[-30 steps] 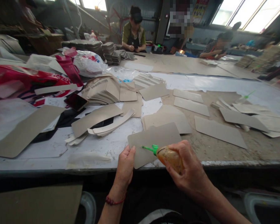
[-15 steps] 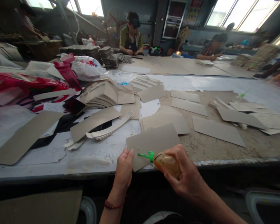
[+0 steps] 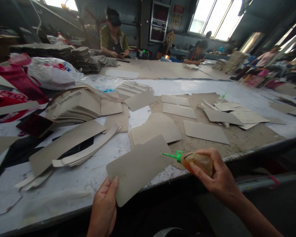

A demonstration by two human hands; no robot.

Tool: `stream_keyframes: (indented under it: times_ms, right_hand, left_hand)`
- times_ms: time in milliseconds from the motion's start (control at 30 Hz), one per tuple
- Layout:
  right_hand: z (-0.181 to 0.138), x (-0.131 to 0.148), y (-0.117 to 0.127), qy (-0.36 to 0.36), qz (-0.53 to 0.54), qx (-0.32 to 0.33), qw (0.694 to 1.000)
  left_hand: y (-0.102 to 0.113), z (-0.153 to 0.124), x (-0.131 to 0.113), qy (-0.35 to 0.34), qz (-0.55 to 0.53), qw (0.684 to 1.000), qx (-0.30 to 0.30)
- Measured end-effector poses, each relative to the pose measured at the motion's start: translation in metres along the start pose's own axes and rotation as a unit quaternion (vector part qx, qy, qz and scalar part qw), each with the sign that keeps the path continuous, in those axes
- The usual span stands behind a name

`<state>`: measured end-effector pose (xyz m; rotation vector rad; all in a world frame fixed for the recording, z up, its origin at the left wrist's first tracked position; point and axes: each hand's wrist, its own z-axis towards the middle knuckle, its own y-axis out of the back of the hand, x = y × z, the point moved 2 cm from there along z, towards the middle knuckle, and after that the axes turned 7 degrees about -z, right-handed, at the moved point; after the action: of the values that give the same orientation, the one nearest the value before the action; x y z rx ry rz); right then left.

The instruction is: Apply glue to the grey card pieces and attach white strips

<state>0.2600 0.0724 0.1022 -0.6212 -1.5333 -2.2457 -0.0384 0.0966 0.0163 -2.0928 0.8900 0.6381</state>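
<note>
My left hand (image 3: 105,200) pinches the near left corner of a flat grey-beige cardboard piece (image 3: 138,168) with rounded corners, thumb on top. The piece is tilted above the table's front edge. My right hand (image 3: 218,176) is wrapped round a squeeze glue bottle (image 3: 198,163) of amber liquid. Its green nozzle (image 3: 171,155) points left, with the tip over the right end of the piece; whether it touches I cannot tell. Just beyond lies a stack of similar pieces (image 3: 155,128).
Thin curved strips (image 3: 88,153), a fanned stack of card (image 3: 74,105) and a dark phone (image 3: 35,125) lie left. Single pieces (image 3: 204,131) and a loose pile (image 3: 236,115) lie right. Two people (image 3: 113,39) sit across the table; another is far right.
The view has swung right. My left hand has drawn the cardboard nearer and turned it. The nozzle has gone from beside my left thumb to the piece's right end.
</note>
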Motion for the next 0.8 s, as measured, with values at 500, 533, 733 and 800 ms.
stream_keyframes:
  times_ms: [500, 533, 733, 800]
  right_hand:
    - [0.016, 0.002, -0.006, 0.058, -0.035, -0.015, 0.998]
    - [0.017, 0.003, -0.007, 0.062, -0.033, -0.023, 0.997]
    - [0.02, 0.01, -0.012, 0.07, 0.005, 0.014, 0.997]
    - [0.018, 0.01, -0.01, 0.066, 0.007, 0.035, 0.997]
  left_hand:
    - [-0.005, -0.002, -0.002, 0.005, 0.021, 0.997, -0.07]
    - [-0.005, -0.001, -0.002, 0.005, 0.025, 0.997, -0.07]
    - [-0.005, -0.001, -0.003, 0.007, 0.033, 0.997, -0.068]
    - [-0.005, -0.001, -0.003, 0.01, 0.036, 0.997, -0.066]
